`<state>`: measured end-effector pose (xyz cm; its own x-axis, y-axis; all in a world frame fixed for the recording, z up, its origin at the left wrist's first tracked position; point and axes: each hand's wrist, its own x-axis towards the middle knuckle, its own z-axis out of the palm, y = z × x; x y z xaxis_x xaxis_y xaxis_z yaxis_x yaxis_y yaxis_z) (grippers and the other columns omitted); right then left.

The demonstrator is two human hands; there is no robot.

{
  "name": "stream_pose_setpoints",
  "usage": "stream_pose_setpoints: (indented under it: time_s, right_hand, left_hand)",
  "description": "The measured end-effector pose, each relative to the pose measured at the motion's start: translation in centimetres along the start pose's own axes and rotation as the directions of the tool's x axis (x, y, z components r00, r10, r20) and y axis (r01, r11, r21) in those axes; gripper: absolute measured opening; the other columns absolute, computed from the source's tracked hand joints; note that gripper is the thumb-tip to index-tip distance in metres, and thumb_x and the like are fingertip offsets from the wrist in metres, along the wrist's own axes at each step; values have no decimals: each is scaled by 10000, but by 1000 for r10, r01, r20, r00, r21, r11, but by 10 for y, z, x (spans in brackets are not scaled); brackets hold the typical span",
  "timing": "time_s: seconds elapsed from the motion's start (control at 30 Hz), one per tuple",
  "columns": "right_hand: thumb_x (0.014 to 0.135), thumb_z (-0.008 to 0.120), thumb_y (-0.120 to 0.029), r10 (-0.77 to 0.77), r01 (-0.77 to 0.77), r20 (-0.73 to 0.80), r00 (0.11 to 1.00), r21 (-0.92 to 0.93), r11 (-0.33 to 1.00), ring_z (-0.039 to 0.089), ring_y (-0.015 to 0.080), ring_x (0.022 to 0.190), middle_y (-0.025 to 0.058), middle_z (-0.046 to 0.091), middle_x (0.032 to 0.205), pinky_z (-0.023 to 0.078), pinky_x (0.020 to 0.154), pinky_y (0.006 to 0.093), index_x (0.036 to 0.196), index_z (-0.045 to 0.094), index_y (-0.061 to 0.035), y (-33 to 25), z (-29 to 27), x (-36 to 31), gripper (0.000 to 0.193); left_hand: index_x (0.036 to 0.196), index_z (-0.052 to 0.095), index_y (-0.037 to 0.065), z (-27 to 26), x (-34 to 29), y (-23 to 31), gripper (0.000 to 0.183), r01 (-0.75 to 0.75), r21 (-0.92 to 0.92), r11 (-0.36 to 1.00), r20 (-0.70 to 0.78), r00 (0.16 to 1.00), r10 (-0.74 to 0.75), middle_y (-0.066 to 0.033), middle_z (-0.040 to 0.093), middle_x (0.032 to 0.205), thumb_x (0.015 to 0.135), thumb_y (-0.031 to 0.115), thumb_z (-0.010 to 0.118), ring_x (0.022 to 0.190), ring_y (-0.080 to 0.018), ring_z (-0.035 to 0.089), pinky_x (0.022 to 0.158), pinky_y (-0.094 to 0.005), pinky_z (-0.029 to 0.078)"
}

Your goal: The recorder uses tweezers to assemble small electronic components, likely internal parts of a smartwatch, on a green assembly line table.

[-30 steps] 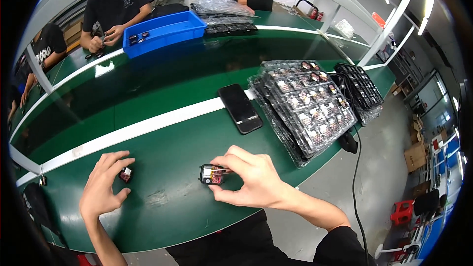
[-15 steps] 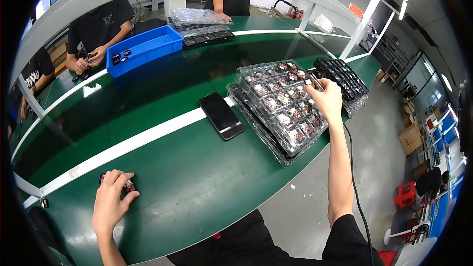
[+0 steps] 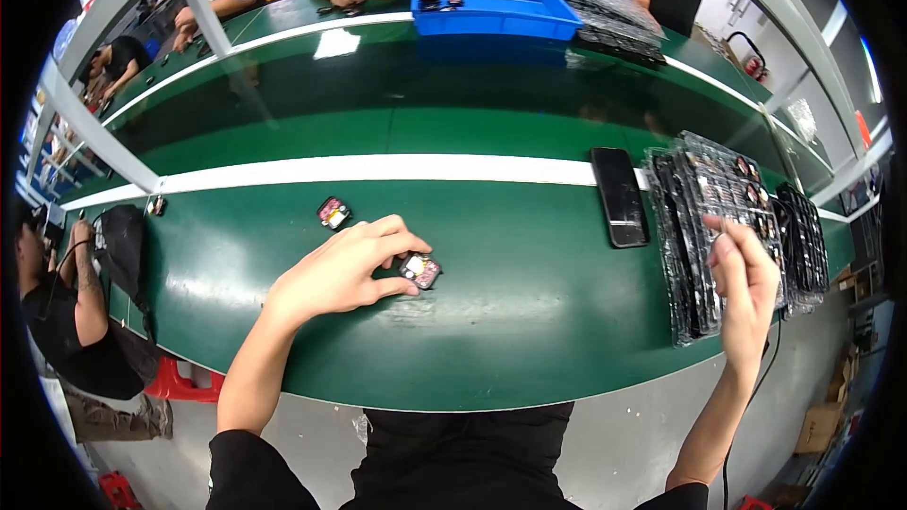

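My left hand (image 3: 345,272) rests low over the green bench, its thumb and fingers closed around the edges of a small black-cased circuit board module (image 3: 422,270) lying on the surface. A second such module (image 3: 333,213) lies a little beyond that hand, touched by nothing. On the right, my right hand (image 3: 744,274) is raised in front of a stack of clear plastic blister trays (image 3: 694,255). Its thumb and forefinger are pinched together; something thin shows at the fingertips, too small to make out.
A black phone (image 3: 620,198) lies left of the trays, and black trays (image 3: 801,246) stand to their right. A white strip (image 3: 397,168) crosses the bench. Across it are a blue bin (image 3: 496,24) and co-workers' hands. A dark cable (image 3: 763,378) hangs near my right forearm.
My view has turned left. My left hand, earlier near two modules at the bench's left, now grips one apart from the other. My right hand has drawn back from the top tray's compartments.
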<state>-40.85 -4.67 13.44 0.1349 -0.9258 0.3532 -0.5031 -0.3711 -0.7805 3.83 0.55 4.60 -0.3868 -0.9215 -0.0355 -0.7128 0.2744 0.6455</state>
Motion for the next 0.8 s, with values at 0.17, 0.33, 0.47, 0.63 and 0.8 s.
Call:
stream_pose_setpoints:
  time_s: [0.17, 0.33, 0.47, 0.63, 0.8]
  right_hand:
    - [1070, 742, -43, -111, 47, 300, 948, 213, 976, 599, 70, 632, 51, 686, 801, 431, 560, 260, 1283, 809, 29, -6, 126, -11, 234]
    - [1024, 822, -59, -80, -85, 430, 899, 351, 932, 576, 39, 628, 26, 691, 739, 401, 541, 253, 1157, 867, 16, 13, 190, -6, 159]
    - [981, 851, -26, -70, -120, 413, 908, 417, 901, 497, 19, 635, -5, 661, 719, 337, 543, 253, 1102, 877, 18, 30, 210, -11, 131]
    - [948, 849, -3, -60, -139, 425, 903, 422, 896, 486, 16, 613, -9, 643, 694, 320, 526, 261, 1078, 878, 17, 36, 209, -10, 134]
    - [896, 847, 1, -160, 18, 466, 870, 294, 956, 458, 39, 532, 15, 599, 626, 322, 498, 282, 1052, 880, 10, 27, 204, -9, 160]
  left_hand:
    - [1366, 738, 87, 17, -2, -8, 500, 11, -16, 1000, -56, 998, -12, -83, 654, 1308, 937, 278, 910, 1033, -301, 675, 890, -421, 557]
    - [1374, 697, 123, 40, 0, -8, 450, -128, 96, 987, -197, 970, 145, -50, 659, 1285, 1001, 331, 839, 1013, -288, 639, 907, -426, 514]
    - [1346, 705, 105, 38, 3, -9, 426, -130, 128, 983, -187, 971, 153, -63, 654, 1256, 1014, 347, 820, 936, -298, 645, 890, -425, 524]
    - [1360, 755, 117, 31, 5, -7, 547, -99, 109, 989, -158, 981, 115, -52, 665, 1231, 898, 351, 933, 1033, -287, 673, 886, -420, 559]
    - [1351, 758, 99, 34, 4, -9, 539, -34, 46, 998, -160, 986, 41, -57, 669, 1229, 878, 274, 950, 1082, -290, 695, 902, -425, 583]
